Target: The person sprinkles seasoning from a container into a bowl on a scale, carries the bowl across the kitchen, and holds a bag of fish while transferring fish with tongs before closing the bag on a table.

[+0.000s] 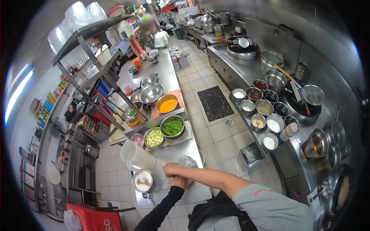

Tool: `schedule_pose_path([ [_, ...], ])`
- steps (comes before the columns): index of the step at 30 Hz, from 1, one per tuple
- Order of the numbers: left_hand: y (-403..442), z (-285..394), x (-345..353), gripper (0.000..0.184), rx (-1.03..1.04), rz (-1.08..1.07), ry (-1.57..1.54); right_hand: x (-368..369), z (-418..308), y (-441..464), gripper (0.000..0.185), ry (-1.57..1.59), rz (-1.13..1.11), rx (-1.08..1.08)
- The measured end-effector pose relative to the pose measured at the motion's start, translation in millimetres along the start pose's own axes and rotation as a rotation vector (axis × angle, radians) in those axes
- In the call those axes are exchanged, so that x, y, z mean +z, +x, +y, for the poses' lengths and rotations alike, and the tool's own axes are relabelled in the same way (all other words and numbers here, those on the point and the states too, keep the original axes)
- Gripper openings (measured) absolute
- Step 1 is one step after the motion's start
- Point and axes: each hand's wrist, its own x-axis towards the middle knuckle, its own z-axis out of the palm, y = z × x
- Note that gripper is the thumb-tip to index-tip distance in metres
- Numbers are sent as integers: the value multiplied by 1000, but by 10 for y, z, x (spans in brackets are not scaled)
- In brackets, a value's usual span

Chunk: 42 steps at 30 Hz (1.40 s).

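My right hand (170, 169) reaches in from the right with a bare forearm and is closed over a crumpled clear plastic bag (187, 162) on the steel table. My left hand (179, 181), below a black sleeve, is closed at the same bag, right against the right hand. Its fingers are partly hidden. Just left of the hands stands a tall translucent plastic pitcher (135, 154). In front of it is a metal bowl of white powder with a brownish patch (143, 181). A small metal cup (147, 195) lies beside that bowl.
Bowls of green beans (172, 127), pale chopped vegetable (153, 137) and chopped pink onion (137, 140) line the table's far side. An orange-filled bowl (167, 104) stands on the ledge. Seasoning pots (265, 107) and a wok (300, 106) occupy the right counter. A red bin (94, 217) is lower left.
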Motion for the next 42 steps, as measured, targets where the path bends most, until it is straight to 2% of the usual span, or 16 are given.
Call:
schedule_pose_path([
  [3,-93,-122,-242,34,-100,39,-159,-67,47,14,24,277,299,68],
  [4,-9,-163,-486,28,-134,-116,-102,-57,143,92,23,319,300,63],
  [6,29,-220,-762,25,-205,-13,-288,10,470,322,23,409,303,62],
  [9,-47,-227,-668,24,-464,148,-574,140,821,-86,24,1011,265,50],
  [12,26,-31,-461,33,-694,371,-722,344,684,-559,24,1003,723,42],
  [15,56,112,-173,31,-997,503,-1176,651,628,-601,21,1002,920,11],
  [16,107,146,-148,37,-1026,577,-1255,697,631,-564,22,980,1020,-46],
  [19,428,274,-513,34,-1087,863,-1603,650,753,-601,22,1057,864,-25],
  [25,327,-109,114,25,-985,628,-1498,1019,663,-501,13,1729,1066,79],
  [28,350,-210,-67,21,-1018,231,-1346,961,569,-1031,17,1678,734,125],
  [29,357,-195,-80,18,-1013,239,-1377,955,559,-1102,18,1611,587,115],
  [30,363,-183,-83,17,-1008,248,-1408,1217,506,-835,18,1613,682,-3],
  [33,406,-155,-150,19,-1110,219,-1600,1114,350,-843,22,1409,927,-18],
  [36,387,-200,-104,20,-1102,228,-1644,1021,276,-897,30,1378,975,95],
  [39,396,-123,-98,26,-1138,326,-1701,931,297,-868,32,1146,1293,102],
  [42,378,-125,-259,34,-1218,419,-1888,907,378,-838,30,1044,1242,-89],
])
